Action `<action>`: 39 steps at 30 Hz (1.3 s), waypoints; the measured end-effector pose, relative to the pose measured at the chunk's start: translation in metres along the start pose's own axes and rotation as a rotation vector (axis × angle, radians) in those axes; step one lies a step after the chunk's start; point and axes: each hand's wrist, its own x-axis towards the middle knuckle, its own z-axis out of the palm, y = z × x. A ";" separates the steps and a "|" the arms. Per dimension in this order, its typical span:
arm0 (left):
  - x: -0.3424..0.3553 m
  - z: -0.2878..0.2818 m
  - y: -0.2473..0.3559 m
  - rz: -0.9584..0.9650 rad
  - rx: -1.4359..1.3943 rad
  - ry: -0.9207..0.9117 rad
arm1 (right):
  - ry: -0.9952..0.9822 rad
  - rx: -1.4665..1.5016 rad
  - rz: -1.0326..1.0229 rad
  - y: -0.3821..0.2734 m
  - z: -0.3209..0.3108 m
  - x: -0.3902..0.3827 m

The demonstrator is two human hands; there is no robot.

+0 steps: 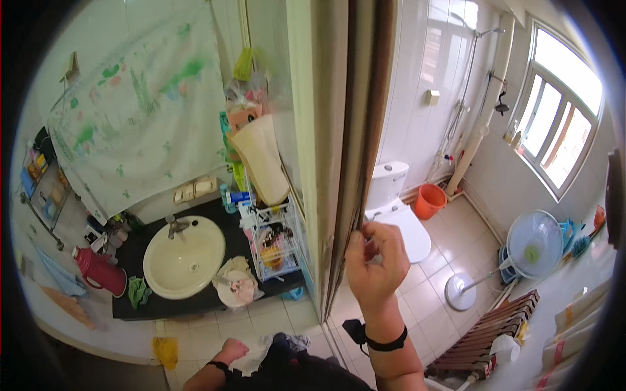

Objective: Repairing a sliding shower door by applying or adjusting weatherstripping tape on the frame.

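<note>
My right hand point(379, 264) is raised in the middle, its fingers curled with thumb and fingertips at the edge of a brown door panel point(368, 117) beside the pale door frame. It appears to grip that edge, though the exact contact is partly hidden. A dark band circles that wrist. Low down at the left, my left hand point(233, 350) is closed in a loose fist near my body, and I see nothing in it. The nearest things to it are the tiled floor and the dark counter point(163, 309) with an oval cream sink point(186, 274).
On the counter stand a red thermos point(101, 270), a bowl with cloth point(236, 290) and a white wire rack point(277, 251). Past the door are a white toilet point(407, 231), an orange bucket point(430, 201), a standing fan point(533, 244) and a brown radiator point(486, 335). A yellow cloth point(165, 352) lies at lower left.
</note>
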 end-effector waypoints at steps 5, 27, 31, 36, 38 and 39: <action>-0.004 -0.008 0.013 -0.140 0.035 0.023 | 0.018 -0.003 -0.019 0.001 0.004 0.002; 0.032 0.001 -0.034 0.533 0.667 -0.053 | 0.026 -0.122 -0.037 -0.011 0.005 0.005; 0.044 0.009 -0.028 0.178 0.278 -0.087 | 0.065 -0.133 -0.079 -0.021 0.005 0.019; 0.042 0.014 -0.006 -0.034 0.054 -0.114 | 0.053 -0.120 -0.072 -0.023 0.003 0.025; 0.045 0.011 -0.007 0.086 0.185 -0.108 | 0.035 -0.087 -0.013 -0.021 0.001 0.023; 0.050 0.011 -0.013 0.202 0.318 -0.100 | 0.031 0.007 0.066 -0.016 -0.001 0.021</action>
